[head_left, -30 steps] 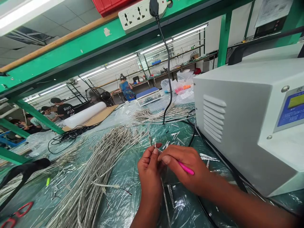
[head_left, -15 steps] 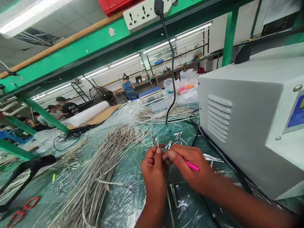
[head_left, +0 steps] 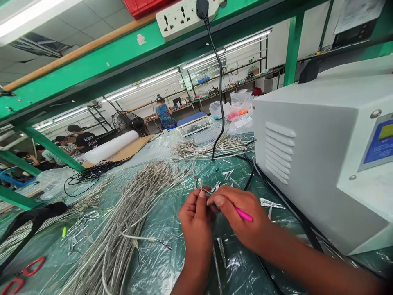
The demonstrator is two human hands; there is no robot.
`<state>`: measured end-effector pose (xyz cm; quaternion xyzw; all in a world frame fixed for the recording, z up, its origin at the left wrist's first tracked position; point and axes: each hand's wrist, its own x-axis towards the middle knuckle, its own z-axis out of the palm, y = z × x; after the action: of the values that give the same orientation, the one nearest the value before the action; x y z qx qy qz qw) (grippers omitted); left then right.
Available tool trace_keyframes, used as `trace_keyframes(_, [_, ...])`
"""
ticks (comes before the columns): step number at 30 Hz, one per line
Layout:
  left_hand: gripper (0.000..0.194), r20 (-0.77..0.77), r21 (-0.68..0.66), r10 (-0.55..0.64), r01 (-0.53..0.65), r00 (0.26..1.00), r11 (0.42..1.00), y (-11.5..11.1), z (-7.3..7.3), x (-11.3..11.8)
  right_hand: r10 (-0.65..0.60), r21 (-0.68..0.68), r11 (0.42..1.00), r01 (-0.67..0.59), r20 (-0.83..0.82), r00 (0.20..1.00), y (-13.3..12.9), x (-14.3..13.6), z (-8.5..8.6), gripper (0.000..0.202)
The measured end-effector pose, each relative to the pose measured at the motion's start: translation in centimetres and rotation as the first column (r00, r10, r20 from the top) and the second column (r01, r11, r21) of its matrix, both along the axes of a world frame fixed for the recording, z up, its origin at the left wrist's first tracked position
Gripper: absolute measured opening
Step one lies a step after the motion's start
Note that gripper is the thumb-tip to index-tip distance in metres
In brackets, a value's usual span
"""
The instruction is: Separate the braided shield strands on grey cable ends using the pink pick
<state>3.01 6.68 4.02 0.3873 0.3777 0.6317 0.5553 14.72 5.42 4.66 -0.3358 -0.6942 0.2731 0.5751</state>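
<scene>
My left hand (head_left: 195, 223) pinches the end of a grey cable (head_left: 201, 185) between thumb and forefinger, its stripped tip pointing up. Below that hand a length of cable (head_left: 217, 264) runs down toward me. My right hand (head_left: 241, 217) is closed round a slim tool with a pink handle (head_left: 245, 214). The tool's thin metal shank reaches the cable end beside my left thumb; its exact tip is too small to make out. Left of my hands lies a thick bundle of grey cables (head_left: 123, 221), with one cable's bared wires (head_left: 164, 244) sticking out.
A grey machine (head_left: 307, 155) with vents stands close on the right. Foil scraps (head_left: 222, 252) lie about the plastic-covered table. Red-handled scissors (head_left: 33, 266) are at lower left. More cables (head_left: 190, 148) and a scale (head_left: 193, 123) sit behind. A power strip (head_left: 178, 18) hangs overhead.
The whole view has shifted slightly, so things sit a little farther left. Both hands keep their holds, and the pink-handled tool stays at the cable end with only slight motion.
</scene>
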Motion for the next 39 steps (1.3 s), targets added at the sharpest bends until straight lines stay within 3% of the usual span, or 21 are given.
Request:
trace_keyframes(12, [0.017,0.028,0.008,-0.008,0.008,1.0,1.0,0.1,0.2,0.1,-0.05,-0.102,0.994,0.044,-0.06,0.997,-0.2,-0.9,-0.1,0.035])
trace_keyframes(19, [0.016,0.03,0.078,0.038,-0.04,0.999,0.996,-0.2,0.1,0.3,-0.162,-0.136,0.981,0.14,-0.161,0.974,0.5,-0.5,-0.8,0.031])
trace_keyframes(26, [0.018,0.03,0.013,0.022,-0.023,0.999,1.0,-0.1,0.4,0.2,0.011,0.069,0.998,-0.004,-0.1,0.995,-0.6,-0.3,0.3,0.037])
trace_keyframes(39, [0.019,0.035,-0.021,0.005,-0.004,0.999,1.0,-0.6,0.9,0.7,0.06,0.006,0.998,-0.06,-0.146,0.987,-0.2,-0.4,0.2,0.036])
